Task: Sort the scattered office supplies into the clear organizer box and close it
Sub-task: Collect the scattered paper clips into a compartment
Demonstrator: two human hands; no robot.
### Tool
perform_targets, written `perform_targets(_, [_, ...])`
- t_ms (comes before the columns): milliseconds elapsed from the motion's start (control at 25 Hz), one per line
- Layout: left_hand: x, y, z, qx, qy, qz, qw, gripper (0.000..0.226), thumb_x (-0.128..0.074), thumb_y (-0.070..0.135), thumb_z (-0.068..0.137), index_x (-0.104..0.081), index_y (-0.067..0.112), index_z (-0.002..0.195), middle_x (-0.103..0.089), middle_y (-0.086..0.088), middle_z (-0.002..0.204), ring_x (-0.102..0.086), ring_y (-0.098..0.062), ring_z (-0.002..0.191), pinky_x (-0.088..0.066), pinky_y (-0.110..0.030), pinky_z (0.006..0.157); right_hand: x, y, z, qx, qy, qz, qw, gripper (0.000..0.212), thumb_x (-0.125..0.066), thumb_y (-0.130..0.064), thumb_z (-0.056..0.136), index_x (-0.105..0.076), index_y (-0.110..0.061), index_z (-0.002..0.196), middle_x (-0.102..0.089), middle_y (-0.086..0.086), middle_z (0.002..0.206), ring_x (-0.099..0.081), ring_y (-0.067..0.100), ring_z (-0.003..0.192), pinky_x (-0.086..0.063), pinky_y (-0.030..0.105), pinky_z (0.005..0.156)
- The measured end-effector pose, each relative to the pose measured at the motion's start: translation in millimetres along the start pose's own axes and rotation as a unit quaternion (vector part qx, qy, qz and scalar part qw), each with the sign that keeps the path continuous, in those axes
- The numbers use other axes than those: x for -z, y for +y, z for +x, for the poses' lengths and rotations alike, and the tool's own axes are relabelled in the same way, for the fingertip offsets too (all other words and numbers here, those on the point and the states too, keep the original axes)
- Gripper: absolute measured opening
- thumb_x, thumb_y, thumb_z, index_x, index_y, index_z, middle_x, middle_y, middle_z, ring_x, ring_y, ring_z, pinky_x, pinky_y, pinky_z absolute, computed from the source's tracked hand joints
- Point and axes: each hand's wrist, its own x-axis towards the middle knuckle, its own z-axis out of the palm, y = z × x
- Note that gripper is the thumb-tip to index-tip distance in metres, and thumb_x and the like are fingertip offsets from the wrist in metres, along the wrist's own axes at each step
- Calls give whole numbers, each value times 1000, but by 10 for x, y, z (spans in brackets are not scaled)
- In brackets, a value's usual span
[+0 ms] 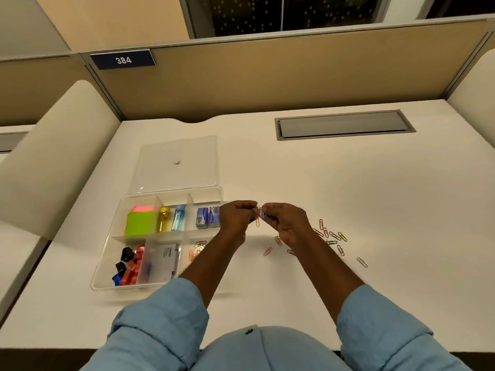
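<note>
The clear organizer box [105, 286] lies on the white desk at the left, its lid [176, 163] folded back flat behind it. Its compartments hold green and pink sticky notes [139, 223], two small bottles [171, 219], staple boxes [208, 217], binder clips [128, 266], a white case [165, 261] and a few paper clips [197, 249]. Above the desk, just right of the box, my left hand [237, 219] and my right hand [285, 223] meet, both pinching a small bunch of coloured paper clips [259, 216]. Several loose paper clips [330, 236] lie scattered to the right.
A grey cable hatch [345, 124] is set into the desk at the back right. Beige partition panels [267, 73] close off the back, and curved side dividers [53, 156] stand at left and right. The desk's front edge runs just before my body.
</note>
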Motion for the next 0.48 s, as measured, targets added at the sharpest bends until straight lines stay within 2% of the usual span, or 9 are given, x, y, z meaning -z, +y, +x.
perform_targets(200, [596,-52,-46,-10,67,60,996,24,-67,-14,72,-68,-8,95,-68,-19,87,-66,-31,83,-57,-34,79,-469,389,-160,-17,-29,-57,998,9,-66,14,78,-66,5,80,-65,16,78,-66,23,71,-59,23,67])
perform_targets(320, [925,-145,-91,-1,94,109,990,25,-71,-13,68,-71,-4,91,-70,-23,90,-68,-36,83,-57,-42,82,-695,679,-245,-19,-24,-135,990,13,-72,8,75,-69,3,87,-69,19,86,-69,28,80,-60,34,76])
perform_targets(400, [1102,-181,-142,-6,106,141,984,24,-72,-11,68,-71,-3,91,-71,-22,89,-68,-34,81,-57,-42,82,-811,826,-284,1,-22,-200,979,13,-75,3,73,-71,-4,83,-70,16,89,-70,28,86,-59,38,81])
perform_targets(480, [1227,-213,-180,-25,109,198,974,22,-72,-7,71,-72,0,92,-72,-20,89,-68,-30,79,-57,-40,81,-888,906,-349,48,-30,-293,954,11,-73,-4,77,-73,-7,87,-71,10,88,-68,23,86,-58,35,81])
